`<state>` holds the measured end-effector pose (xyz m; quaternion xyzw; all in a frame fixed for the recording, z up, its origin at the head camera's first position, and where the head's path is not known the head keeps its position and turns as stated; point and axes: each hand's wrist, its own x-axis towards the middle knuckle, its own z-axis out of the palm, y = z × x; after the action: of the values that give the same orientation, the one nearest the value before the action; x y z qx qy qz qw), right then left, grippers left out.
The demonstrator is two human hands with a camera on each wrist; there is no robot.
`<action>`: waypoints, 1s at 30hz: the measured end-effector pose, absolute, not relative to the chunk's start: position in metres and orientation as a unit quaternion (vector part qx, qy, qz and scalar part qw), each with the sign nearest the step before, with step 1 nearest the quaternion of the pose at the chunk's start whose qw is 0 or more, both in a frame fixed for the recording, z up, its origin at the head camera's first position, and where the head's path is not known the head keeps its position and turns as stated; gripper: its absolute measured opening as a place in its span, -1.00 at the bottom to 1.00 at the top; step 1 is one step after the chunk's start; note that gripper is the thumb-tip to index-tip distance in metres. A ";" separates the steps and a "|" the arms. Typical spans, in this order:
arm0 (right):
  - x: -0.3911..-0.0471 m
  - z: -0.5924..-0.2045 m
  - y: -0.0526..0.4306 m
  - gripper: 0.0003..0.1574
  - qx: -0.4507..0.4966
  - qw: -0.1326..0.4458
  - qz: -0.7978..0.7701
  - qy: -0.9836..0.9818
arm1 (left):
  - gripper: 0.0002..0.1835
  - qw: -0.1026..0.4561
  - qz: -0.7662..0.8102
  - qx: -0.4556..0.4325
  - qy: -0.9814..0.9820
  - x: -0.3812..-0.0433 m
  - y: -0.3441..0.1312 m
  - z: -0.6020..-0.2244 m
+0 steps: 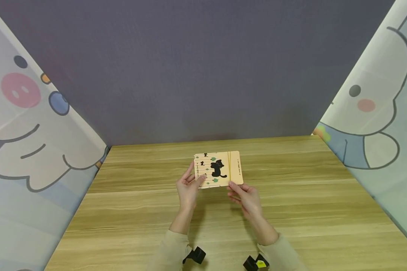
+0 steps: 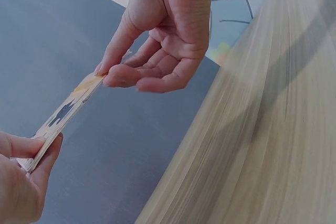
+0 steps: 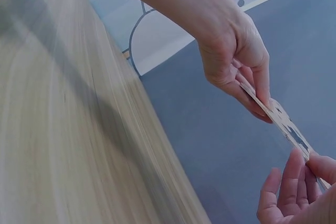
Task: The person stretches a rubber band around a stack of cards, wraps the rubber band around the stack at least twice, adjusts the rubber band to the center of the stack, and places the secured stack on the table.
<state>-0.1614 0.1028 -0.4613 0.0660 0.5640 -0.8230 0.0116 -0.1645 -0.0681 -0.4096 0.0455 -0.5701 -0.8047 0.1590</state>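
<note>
A small cream notebook point(image 1: 220, 169) with a black cat, green leaf shapes and a thin yellow elastic band point(image 1: 229, 165) is held up above the table. Its layered edge shows in the left wrist view. My left hand point(image 1: 188, 187) grips the left end, thumb on the cover and fingers behind. At the near edge, beside the band, my right hand point(image 1: 247, 197) pinches the notebook between thumb and forefinger. The other right fingers are loosely bent below, as the left wrist view shows. Parts of the left fingers are hidden behind the notebook.
A wood-grain table point(image 1: 139, 210) lies under both hands. Behind it rises a dark grey panel point(image 1: 203, 75). Cartoon-printed sheets point(image 1: 376, 131) stand at both sides. Black wrist mounts point(image 1: 198, 255) sit at the cream sleeves point(image 1: 171, 250).
</note>
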 end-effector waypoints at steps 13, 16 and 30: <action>-0.151 -0.445 0.089 -0.80 0.030 0.022 -0.854 0.519 | -0.38 0.156 -0.808 0.047 -0.566 -0.163 -0.061 -0.410; -0.148 -0.435 0.086 -0.80 0.072 0.028 -0.849 0.522 | -0.38 0.160 -0.809 0.049 -0.563 -0.164 -0.061 -0.409; -0.133 -0.417 0.094 -0.62 0.036 0.127 -0.804 0.580 | -0.37 0.144 -0.806 0.054 -0.571 -0.165 -0.066 -0.408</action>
<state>-0.1331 0.0937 -0.4170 0.0358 0.5798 -0.8040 0.1266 -0.1652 -0.0664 -0.4080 0.0544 -0.5707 -0.8065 0.1445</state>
